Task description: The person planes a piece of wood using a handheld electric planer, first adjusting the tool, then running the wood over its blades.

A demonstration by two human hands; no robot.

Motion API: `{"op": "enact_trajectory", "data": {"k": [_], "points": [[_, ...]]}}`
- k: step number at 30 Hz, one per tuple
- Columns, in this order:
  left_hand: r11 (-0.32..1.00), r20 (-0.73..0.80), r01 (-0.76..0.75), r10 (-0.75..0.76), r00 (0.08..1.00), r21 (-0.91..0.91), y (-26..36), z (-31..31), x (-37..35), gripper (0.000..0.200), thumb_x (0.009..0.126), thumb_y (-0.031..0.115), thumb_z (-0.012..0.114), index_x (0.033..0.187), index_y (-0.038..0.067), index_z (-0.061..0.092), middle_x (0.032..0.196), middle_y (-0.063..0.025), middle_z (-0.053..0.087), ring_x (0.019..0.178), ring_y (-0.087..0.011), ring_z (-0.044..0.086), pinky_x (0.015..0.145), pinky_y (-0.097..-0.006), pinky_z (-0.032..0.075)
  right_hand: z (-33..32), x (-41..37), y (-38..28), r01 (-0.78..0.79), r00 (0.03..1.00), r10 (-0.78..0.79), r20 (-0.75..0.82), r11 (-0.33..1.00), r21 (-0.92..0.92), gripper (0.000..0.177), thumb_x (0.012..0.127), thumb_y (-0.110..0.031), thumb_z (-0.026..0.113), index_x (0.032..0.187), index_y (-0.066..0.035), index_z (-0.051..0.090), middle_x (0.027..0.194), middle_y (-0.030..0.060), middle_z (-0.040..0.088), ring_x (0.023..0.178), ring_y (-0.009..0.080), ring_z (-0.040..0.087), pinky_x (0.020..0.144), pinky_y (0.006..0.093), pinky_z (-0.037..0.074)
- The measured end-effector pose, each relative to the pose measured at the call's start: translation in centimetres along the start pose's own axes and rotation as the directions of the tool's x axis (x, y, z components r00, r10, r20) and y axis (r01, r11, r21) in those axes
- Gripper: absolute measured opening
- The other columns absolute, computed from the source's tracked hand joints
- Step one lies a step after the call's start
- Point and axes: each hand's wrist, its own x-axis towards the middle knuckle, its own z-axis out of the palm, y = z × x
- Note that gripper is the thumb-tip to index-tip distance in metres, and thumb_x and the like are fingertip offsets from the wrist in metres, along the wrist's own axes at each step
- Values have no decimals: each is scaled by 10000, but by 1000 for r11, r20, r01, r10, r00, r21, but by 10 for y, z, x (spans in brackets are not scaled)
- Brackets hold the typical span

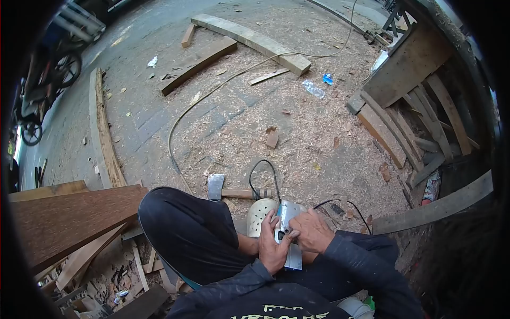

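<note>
An electric hand planer (288, 210), silver with a bit of blue, sits upturned between my hands, over my lap and close to my shoe (260, 213). My left hand (271, 245) is closed round its left side, thumb pointing toward the middle. From the right, my right hand (313, 232) presses curled fingers against the tool's middle; whether a small part is pinched there is hidden. A flat silver plate of the planer shows below the fingers. Just beyond my feet lies a hatchet (215, 186) with a wooden handle, a black cord (275, 175) looping beside it.
Wood shavings cover the ground. Timber beams (252, 38) lie ahead, and a long cable (183, 112) crosses the floor. Boards (74, 220) are stacked at my left; curved wooden pieces (383, 135) lean at the right. Motorbike wheels (67, 69) stand far left.
</note>
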Motion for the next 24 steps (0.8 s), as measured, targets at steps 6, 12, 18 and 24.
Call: {"op": "enact_trajectory", "data": {"k": [6, 12, 18, 24], "points": [[1000, -54, -4, 3, 999, -12, 2, 6, 2, 887, 988, 214, 858, 1629, -72, 315, 1639, -264, 445, 1465, -392, 559, 1185, -457, 492, -1, -6, -4, -65, 998, 63, -28, 997, -44, 166, 883, -171, 711, 1005, -77, 650, 923, 112, 663, 968, 309, 665, 918, 461, 443], [992, -81, -71, 80, 994, 108, -1, 6, 5, 885, 987, 250, 859, 1624, -84, 345, 1590, -294, 494, 1453, -412, 564, 1183, -473, 481, -1, -5, 5, -17, 1000, 19, 18, 997, -76, 174, 919, -193, 714, 1036, -76, 662, 941, 113, 687, 986, 313, 677, 920, 452, 443], [989, -58, -113, 119, 991, 97, -13, -4, -3, 799, 1026, 281, 768, 1617, -86, 376, 1578, -339, 490, 1478, -437, 510, 1239, -492, 395, -2, -4, 10, 36, 999, -36, 0, 999, -15, 222, 958, -248, 733, 1119, -98, 706, 984, 113, 714, 1005, 313, 687, 912, 459, 434], [977, -96, 176, -188, 977, -117, -50, -10, -1, 675, 1032, 106, 604, 1647, -57, 378, 1582, -296, 526, 1466, -361, 537, 1224, -428, 415, 3, -3, 14, 111, 989, -114, -94, 993, -44, 202, 983, -303, 757, 1094, -137, 730, 997, 55, 688, 1012, 273, 662, 862, 442, 411]]}}
